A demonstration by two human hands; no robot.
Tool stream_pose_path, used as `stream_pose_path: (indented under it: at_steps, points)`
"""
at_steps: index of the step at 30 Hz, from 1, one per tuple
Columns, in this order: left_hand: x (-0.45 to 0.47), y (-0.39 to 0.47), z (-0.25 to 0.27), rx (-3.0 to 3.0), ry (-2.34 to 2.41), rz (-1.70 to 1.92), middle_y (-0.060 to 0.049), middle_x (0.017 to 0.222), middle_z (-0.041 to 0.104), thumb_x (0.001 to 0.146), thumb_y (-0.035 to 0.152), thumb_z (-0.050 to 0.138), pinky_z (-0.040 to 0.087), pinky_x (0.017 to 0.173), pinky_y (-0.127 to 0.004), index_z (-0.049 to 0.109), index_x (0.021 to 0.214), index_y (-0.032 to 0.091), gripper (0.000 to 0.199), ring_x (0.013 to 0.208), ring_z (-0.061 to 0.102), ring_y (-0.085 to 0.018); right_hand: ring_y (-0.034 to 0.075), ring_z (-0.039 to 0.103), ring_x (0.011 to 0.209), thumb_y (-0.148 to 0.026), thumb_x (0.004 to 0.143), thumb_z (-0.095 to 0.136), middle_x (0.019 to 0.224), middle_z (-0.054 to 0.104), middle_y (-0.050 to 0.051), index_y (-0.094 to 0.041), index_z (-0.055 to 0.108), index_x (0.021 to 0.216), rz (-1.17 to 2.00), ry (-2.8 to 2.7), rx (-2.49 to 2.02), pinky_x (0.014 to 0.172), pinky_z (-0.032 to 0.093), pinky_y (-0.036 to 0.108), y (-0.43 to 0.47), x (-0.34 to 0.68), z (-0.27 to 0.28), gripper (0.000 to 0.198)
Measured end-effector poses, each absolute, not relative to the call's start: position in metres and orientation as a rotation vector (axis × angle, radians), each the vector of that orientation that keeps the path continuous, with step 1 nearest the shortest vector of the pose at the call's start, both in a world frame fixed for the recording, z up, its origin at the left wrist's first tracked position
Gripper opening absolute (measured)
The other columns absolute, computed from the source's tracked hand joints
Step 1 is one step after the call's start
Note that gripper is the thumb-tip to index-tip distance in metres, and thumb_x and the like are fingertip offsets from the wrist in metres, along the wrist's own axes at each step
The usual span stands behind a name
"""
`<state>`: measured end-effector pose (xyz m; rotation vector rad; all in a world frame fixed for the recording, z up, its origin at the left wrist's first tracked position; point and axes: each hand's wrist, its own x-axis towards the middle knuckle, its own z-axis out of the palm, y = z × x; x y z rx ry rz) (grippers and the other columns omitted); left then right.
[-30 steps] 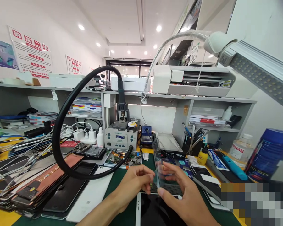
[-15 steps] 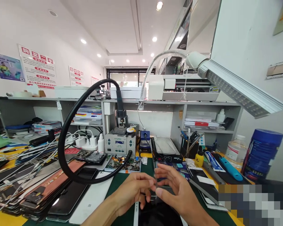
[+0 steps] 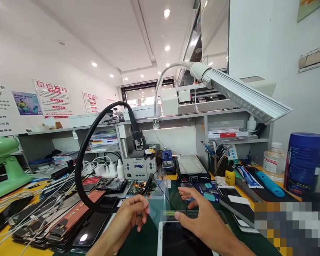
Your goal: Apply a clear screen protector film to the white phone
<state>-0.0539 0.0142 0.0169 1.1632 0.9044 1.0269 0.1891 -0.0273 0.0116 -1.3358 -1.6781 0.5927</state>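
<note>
A clear, thin sheet [image 3: 160, 202] with dark lines along part of its edge stands tilted between my hands. Its faint outline is hard to follow, and I cannot tell whether it is one layer or two. My left hand [image 3: 132, 215] has thumb and forefinger pinched at the sheet's left side, other fingers curled. On the other side, my right hand [image 3: 198, 217] curves with its thumb and fingertips against the dark edge. Below them lies a white-framed tablet [image 3: 186, 238], its black screen up. A dark perforated strip [image 3: 193, 214] shows just beyond it.
Stacked phone parts [image 3: 66, 217] and loose cables crowd the left. A thick black hose [image 3: 82, 156] arches from the grey soldering station [image 3: 140, 167]. Toward the right are a tool holder [image 3: 217, 160], a yellow bottle [image 3: 229, 176] and a blue tub [image 3: 305, 161]. A lamp [image 3: 245, 92] overhangs.
My hands have moved apart. The clear sheet, seen nearly edge-on before, now shows more of its face toward the left. The whole view has shifted and tilted.
</note>
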Motion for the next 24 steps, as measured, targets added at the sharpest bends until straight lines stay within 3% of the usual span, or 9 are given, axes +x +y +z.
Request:
stream_pose_path:
  at_steps: [8, 17, 24]
  points:
    - [-0.086, 0.001, 0.033, 1.211, 1.033, 1.095, -0.001, 0.069, 0.059, 0.074, 0.038, 0.076, 0.035, 0.042, -0.019, 0.058, 0.071, 0.016, 0.03, 0.053, 0.048, -0.009, 0.028, 0.066, 0.098, -0.041, 0.08, 0.066, 0.121, 0.066, 0.007, -0.03, 0.064, 0.124, 0.447, -1.779, -1.301, 0.08, 0.059, 0.037, -0.028, 0.188, 0.01, 0.046]
    - [-0.109, -0.002, 0.044, 1.264, 1.161, 1.13, -0.002, 0.07, 0.061, 0.073, 0.041, 0.079, 0.037, 0.043, -0.019, 0.061, 0.073, 0.015, 0.032, 0.053, 0.05, -0.009, 0.029, 0.057, 0.122, -0.036, 0.084, 0.063, 0.134, 0.058, 0.007, -0.028, 0.057, 0.129, 0.442, -1.828, -1.205, 0.099, 0.052, 0.042, -0.02, 0.192, -0.004, 0.046]
    - [-0.123, -0.002, 0.041, 1.186, 1.226, 1.265, -0.002, 0.069, 0.064, 0.069, 0.04, 0.083, 0.039, 0.04, -0.018, 0.061, 0.077, 0.014, 0.034, 0.051, 0.05, -0.009, 0.031, 0.056, 0.123, -0.039, 0.086, 0.062, 0.135, 0.057, 0.008, -0.029, 0.057, 0.129, 0.42, -1.809, -1.226, 0.096, 0.054, 0.044, -0.018, 0.195, -0.002, 0.045]
